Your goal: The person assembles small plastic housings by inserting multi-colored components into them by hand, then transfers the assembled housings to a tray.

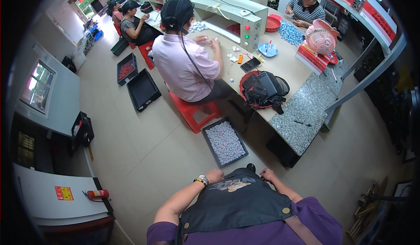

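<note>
At six o'clock, a black apron (pixel 238 203) with a small printed picture lies over a purple shirt (pixel 306 227); the left hand (pixel 214 175) has a silver and gold wristwatch (pixel 201 180) beside it. Just above, a black tray (pixel 224 142) holds white and pale pink pieces. Toward twelve o'clock, a seated person wears a pale pink shirt (pixel 181 66) on a red stool (pixel 194 110). The counter (pixel 302 109) is beige with a speckled grey end. A pink fan (pixel 321 38) stands at two o'clock.

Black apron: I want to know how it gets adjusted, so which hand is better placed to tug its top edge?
Either, roughly: the left hand and right hand both grip the black apron at its upper corners.
</note>
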Tool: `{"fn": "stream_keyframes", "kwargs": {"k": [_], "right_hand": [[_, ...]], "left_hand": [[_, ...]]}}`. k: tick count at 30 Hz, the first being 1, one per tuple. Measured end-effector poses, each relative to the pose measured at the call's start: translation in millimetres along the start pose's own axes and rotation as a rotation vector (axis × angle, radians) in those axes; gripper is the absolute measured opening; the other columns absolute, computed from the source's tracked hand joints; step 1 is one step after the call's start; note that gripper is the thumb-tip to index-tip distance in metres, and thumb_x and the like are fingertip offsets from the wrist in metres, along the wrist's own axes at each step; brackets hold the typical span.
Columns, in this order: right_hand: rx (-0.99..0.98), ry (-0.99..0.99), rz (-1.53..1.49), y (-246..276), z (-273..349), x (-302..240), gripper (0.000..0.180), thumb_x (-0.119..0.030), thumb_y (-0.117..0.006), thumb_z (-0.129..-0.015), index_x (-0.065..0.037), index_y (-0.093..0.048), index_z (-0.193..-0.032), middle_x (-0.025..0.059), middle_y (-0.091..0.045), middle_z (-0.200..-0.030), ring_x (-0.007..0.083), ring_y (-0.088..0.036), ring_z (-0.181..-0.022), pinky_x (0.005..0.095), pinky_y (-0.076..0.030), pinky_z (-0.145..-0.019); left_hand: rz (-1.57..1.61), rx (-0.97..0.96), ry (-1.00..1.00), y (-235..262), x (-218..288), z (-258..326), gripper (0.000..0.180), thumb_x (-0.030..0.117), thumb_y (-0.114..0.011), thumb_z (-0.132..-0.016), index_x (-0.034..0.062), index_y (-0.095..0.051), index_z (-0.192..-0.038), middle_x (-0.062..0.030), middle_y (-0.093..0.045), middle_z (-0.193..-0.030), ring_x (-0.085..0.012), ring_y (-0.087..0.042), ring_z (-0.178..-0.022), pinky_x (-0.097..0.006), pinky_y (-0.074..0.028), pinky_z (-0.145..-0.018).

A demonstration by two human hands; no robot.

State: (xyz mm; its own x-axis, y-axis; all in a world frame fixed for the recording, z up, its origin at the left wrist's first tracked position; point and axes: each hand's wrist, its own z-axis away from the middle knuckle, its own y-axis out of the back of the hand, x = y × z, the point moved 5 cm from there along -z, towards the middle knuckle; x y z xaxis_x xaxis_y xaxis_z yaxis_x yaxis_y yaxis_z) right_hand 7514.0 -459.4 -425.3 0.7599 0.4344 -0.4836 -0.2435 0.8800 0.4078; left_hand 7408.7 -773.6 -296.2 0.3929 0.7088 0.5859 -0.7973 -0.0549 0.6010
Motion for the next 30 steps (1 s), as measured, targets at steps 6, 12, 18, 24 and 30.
{"fn": "stream_keyframes", "kwargs": {"k": [6, 12, 18, 24, 30], "right_hand": [[-0.009, -0.026, -0.025, -4.7, -1.1, 4.5, 0.021, 0.0, -0.063, -0.075, -0.003, -0.066, -0.095, 0.0096, -0.068, -0.081, 0.0187, -0.065, -0.066, 0.0318, -0.052, -0.057], [-0.021, -0.035, -0.061, -7.6, 0.7, 9.0, 0.021, 0.0, -0.063, -0.075, -0.003, -0.066, -0.095, 0.0092, -0.067, -0.082, 0.0187, -0.064, -0.066, 0.0329, -0.052, -0.057], [-0.012, -0.01, -0.022, -8.3, -1.6, 13.3, 0.02, -0.002, -0.064, -0.075, -0.004, -0.066, -0.095, 0.0089, -0.067, -0.081, 0.0185, -0.064, -0.067, 0.0324, -0.052, -0.057], [-0.019, -0.025, -0.034, -5.1, 1.1, 10.2, 0.02, -0.001, -0.063, -0.075, -0.004, -0.066, -0.095, 0.009, -0.068, -0.081, 0.0185, -0.065, -0.067, 0.0321, -0.052, -0.057], [-0.035, -0.03, -0.054, -7.2, -3.2, 13.5, 0.02, -0.001, -0.063, -0.075, -0.004, -0.065, -0.095, 0.0088, -0.067, -0.08, 0.0179, -0.065, -0.067, 0.0314, -0.052, -0.055]], "left_hand": [[0.037, -0.023, 0.017, -5.3, -2.6, 0.8, 0.025, 0.022, -0.061, -0.082, 0.0071, -0.068, -0.099, -0.0176, -0.067, -0.096, -0.0351, -0.063, -0.093, -0.045, -0.05, -0.08], [0.056, -0.039, 0.05, -6.4, -1.1, 1.0, 0.025, 0.022, -0.061, -0.082, 0.0077, -0.068, -0.1, -0.0172, -0.067, -0.098, -0.0349, -0.063, -0.094, -0.045, -0.05, -0.08], [0.049, -0.044, 0.035, -8.3, -0.5, -0.6, 0.025, 0.023, -0.059, -0.083, 0.0078, -0.068, -0.101, -0.0166, -0.067, -0.098, -0.0349, -0.063, -0.094, -0.045, -0.05, -0.081], [0.042, -0.039, 0.032, -7.7, 0.2, -1.9, 0.025, 0.021, -0.058, -0.082, 0.0076, -0.068, -0.101, -0.0168, -0.067, -0.098, -0.035, -0.063, -0.094, -0.044, -0.05, -0.081], [0.067, -0.026, 0.021, -6.9, 1.2, -0.8, 0.025, 0.021, -0.059, -0.081, 0.0062, -0.068, -0.099, -0.0179, -0.067, -0.097, -0.0346, -0.064, -0.094, -0.044, -0.05, -0.081]]}}
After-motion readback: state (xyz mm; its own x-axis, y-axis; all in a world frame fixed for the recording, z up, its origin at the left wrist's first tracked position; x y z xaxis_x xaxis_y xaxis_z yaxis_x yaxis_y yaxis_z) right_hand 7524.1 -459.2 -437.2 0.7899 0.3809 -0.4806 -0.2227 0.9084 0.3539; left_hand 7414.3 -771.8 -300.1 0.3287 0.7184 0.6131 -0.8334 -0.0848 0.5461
